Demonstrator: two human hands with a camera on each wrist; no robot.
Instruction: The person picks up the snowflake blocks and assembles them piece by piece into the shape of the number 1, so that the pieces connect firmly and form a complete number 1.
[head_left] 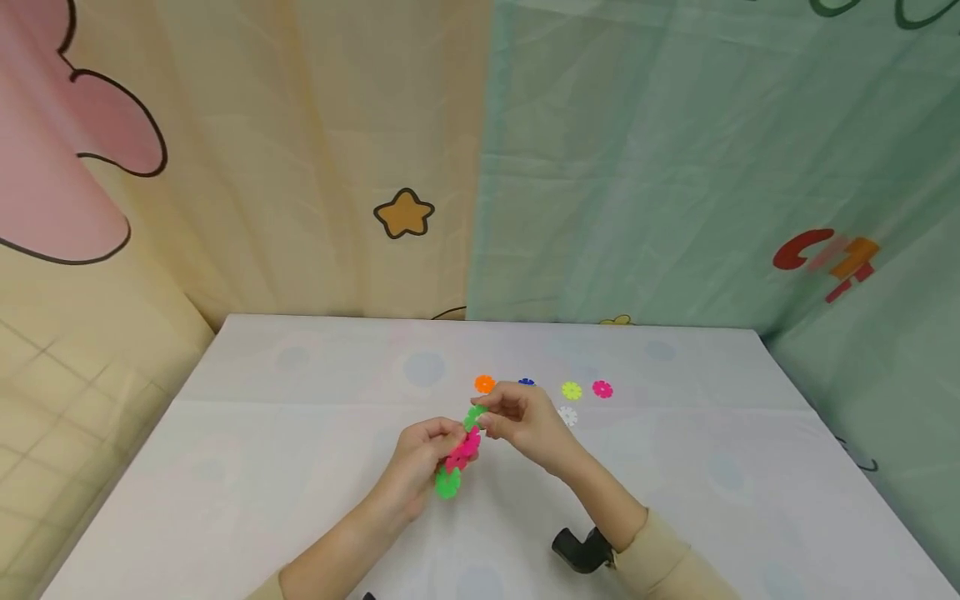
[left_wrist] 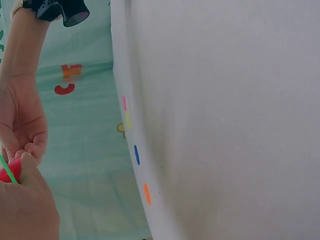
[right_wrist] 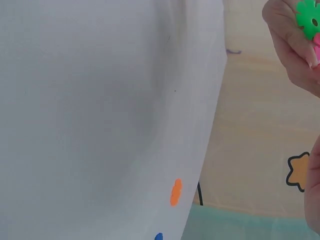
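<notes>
Above the table, my left hand (head_left: 422,460) grips a short chain of joined plastic snowflake discs. Its middle is pink discs (head_left: 463,451), with a green disc (head_left: 447,482) at the lower end. At the upper end, my right hand (head_left: 528,423) pinches another green disc (head_left: 474,417) between thumb and fingers; it meets the pink part. In the left wrist view both hands come close together around the pink piece (left_wrist: 11,171). The right wrist view shows a green disc (right_wrist: 308,19) by the left hand (right_wrist: 292,42); the right hand is mostly cut off there.
Loose discs lie on the white table (head_left: 300,467) beyond the hands: orange (head_left: 484,384), blue (head_left: 527,382), yellow (head_left: 572,391), pink (head_left: 602,389) and a whitish one (head_left: 567,415). A black camera mount (head_left: 583,550) sits at the right wrist. Printed curtains (head_left: 330,167) hang behind.
</notes>
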